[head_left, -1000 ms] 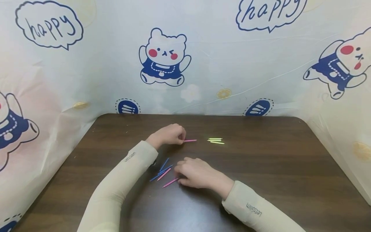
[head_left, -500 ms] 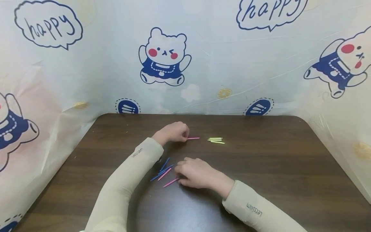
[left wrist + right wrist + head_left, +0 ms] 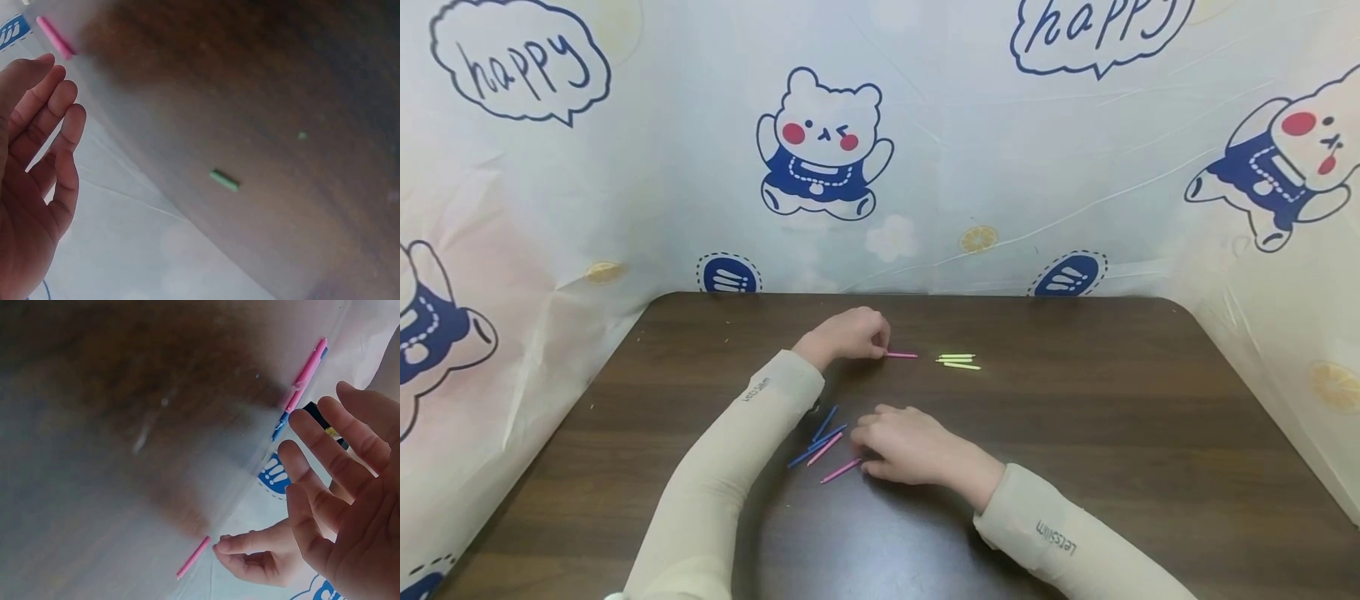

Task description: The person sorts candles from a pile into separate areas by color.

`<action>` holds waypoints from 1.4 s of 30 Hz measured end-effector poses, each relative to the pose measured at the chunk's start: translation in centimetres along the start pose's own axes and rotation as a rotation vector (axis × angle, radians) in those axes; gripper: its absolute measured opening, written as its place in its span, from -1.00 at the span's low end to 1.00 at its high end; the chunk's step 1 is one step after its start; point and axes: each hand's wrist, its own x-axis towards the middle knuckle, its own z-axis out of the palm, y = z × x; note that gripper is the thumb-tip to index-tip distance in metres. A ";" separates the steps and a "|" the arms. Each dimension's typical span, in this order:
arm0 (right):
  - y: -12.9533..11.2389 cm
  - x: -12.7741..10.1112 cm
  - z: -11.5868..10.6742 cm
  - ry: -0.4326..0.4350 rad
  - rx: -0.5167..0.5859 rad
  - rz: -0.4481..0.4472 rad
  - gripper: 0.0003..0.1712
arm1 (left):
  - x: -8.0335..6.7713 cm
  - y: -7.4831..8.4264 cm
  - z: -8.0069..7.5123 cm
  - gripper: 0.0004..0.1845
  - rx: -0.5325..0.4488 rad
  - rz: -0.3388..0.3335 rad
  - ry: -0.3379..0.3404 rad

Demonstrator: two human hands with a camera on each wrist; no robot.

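Far back on the table, my left hand (image 3: 853,333) pinches the left end of a thin pink stick (image 3: 904,356) lying level. In the right wrist view that pink stick (image 3: 192,557) sticks out from the fingertips of the left hand (image 3: 265,550). My right hand (image 3: 910,446) rests low over the table with its fingers loosely spread. Another pink stick (image 3: 839,472) lies with its end right at the right thumb. Beside it, a pink stick (image 3: 825,450) lies among several blue sticks (image 3: 825,423). To the right of the left hand is a row of yellow-green sticks (image 3: 957,360).
The dark wooden table (image 3: 1112,433) has rounded far corners. A cloth backdrop (image 3: 940,167) with bears and lettering rises behind and at both sides. A short green stick (image 3: 225,180) shows in the left wrist view.
My left hand has moved a little right and away from me, and the pink stick has shifted with it towards the yellow-green row. The right hand has stayed in place.
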 end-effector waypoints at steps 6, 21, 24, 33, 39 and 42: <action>-0.1 0.1 0.0 -0.004 0.004 -0.004 -0.87 | -1.1 0.4 -1.0 -0.93 0.012 0.001 0.011; 0.0 0.4 0.1 -0.009 0.003 0.004 -0.86 | -6.2 0.4 -3.3 -0.93 0.026 0.041 0.104; 0.0 0.5 0.1 -0.015 0.009 0.007 -0.86 | -7.1 0.4 -3.6 -0.93 0.035 0.032 0.116; -0.2 0.8 0.2 -0.018 0.011 -0.005 -0.90 | -10.7 0.8 -3.7 -0.92 0.007 -0.028 0.151; -0.2 1.2 0.4 -0.029 -0.006 -0.004 -0.91 | -12.9 0.9 -3.2 -0.92 -0.022 -0.042 0.164; -0.1 1.4 0.5 -0.038 -0.009 -0.004 -0.92 | -13.8 0.9 -2.9 -0.93 -0.019 -0.036 0.172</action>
